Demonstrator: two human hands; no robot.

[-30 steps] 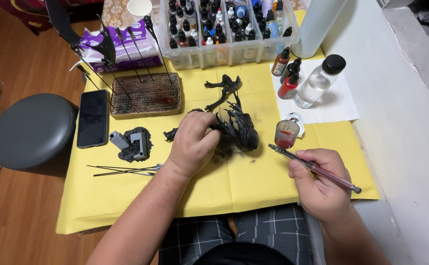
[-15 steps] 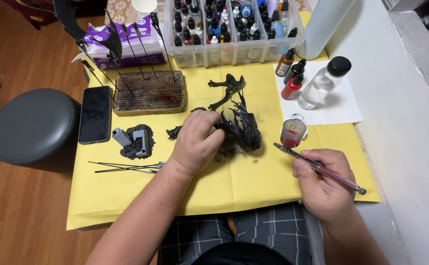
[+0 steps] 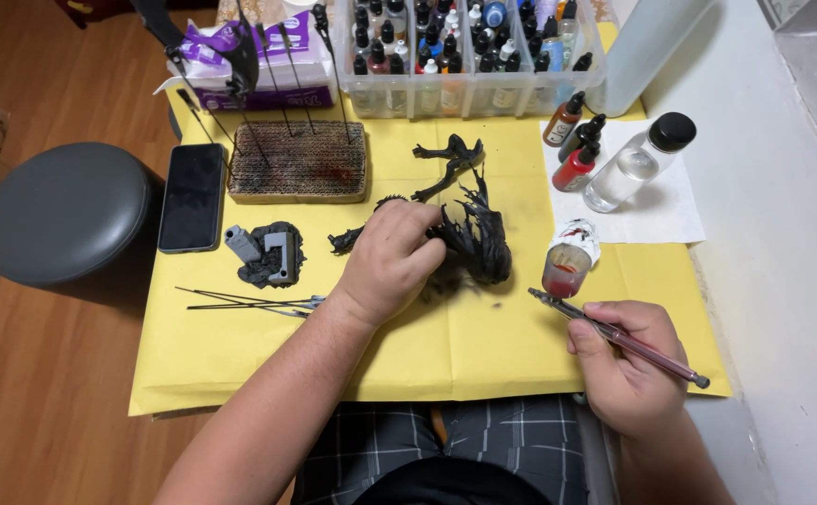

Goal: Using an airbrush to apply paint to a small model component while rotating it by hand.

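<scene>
My left hand (image 3: 391, 262) grips a spiky black figure (image 3: 472, 229) that lies on the yellow paper (image 3: 240, 355). Its limbs stick out toward the back and to the left of my fingers. My right hand (image 3: 628, 360) holds a thin paintbrush with a dark red handle (image 3: 614, 335), its tip pointing left toward the figure. A small cup with red paint (image 3: 565, 266) stands just behind the brush tip, near my right hand.
A clear box of paint bottles (image 3: 464, 56) lines the back. Dropper bottles (image 3: 577, 140) and a clear black-capped bottle (image 3: 637, 159) stand on a white sheet at right. A cardboard block with wire holders (image 3: 298, 161), phone (image 3: 193, 196), grey base (image 3: 273, 254), loose wires (image 3: 240, 301) and stool (image 3: 62, 213) lie left.
Both hands and the figure stay almost in place. The view has shifted slightly, so the table appears a little lower and to the right.
</scene>
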